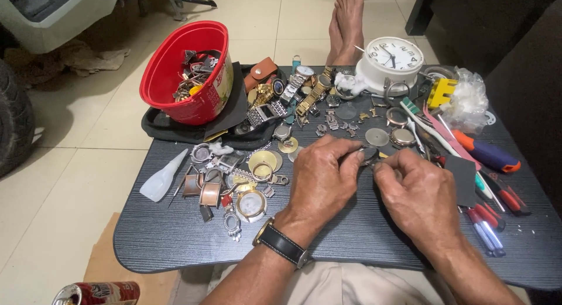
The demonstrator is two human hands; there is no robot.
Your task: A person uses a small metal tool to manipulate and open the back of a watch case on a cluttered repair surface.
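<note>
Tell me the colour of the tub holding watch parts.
Red tub, clearest in the head view.

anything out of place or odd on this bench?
Yes. The red tub sits tilted on a dark pouch, not flat on the table. Loose watch cases and parts lie scattered around both hands. The left hand and right hand pinch a small dark part between them.

So there's a small dark round watch part (369, 156), pinched at both edges. It sits a bit in front of the white alarm clock (390, 62), mostly hidden.
</note>
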